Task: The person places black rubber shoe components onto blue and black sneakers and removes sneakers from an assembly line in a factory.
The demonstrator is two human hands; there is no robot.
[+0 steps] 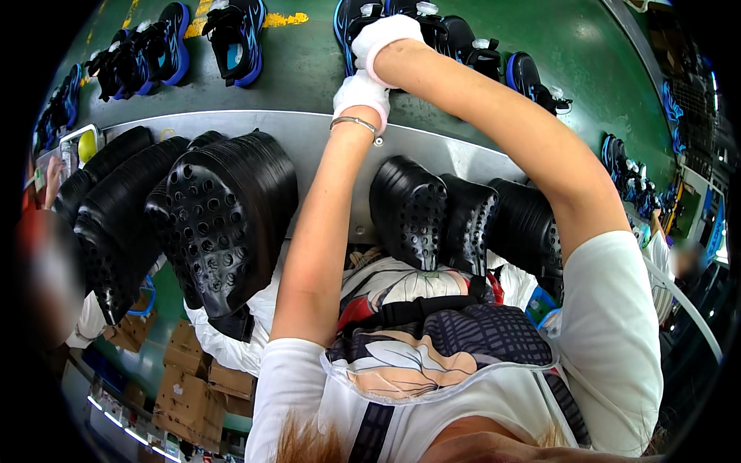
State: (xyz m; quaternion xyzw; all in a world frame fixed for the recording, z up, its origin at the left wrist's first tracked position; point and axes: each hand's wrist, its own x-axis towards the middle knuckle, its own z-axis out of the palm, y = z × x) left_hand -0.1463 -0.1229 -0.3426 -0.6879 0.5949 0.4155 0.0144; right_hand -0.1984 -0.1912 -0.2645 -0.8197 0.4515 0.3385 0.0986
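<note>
Both my hands wear white gloves and are close together at the far side of the metal ledge. My right hand [386,37] lies over a black and blue sneaker [351,17], its back toward me and its fingers bent out of sight. Just below it, my left hand [361,94] touches or nearly touches the right one, near the heel of the same shoe. The fingers of that hand are hidden too. Beside the sneaker, to the right, more black shoes [463,42] stand in a row, pale wads showing in some openings.
Nested stacks of black perforated shoe-shaped inserts [224,216] lean on the metal ledge [324,139] at left, with smaller stacks [409,208] at right. Sneakers [235,42] stand on the green surface [301,65] beyond. Cardboard boxes [189,393] are lower left. Other people are at both sides.
</note>
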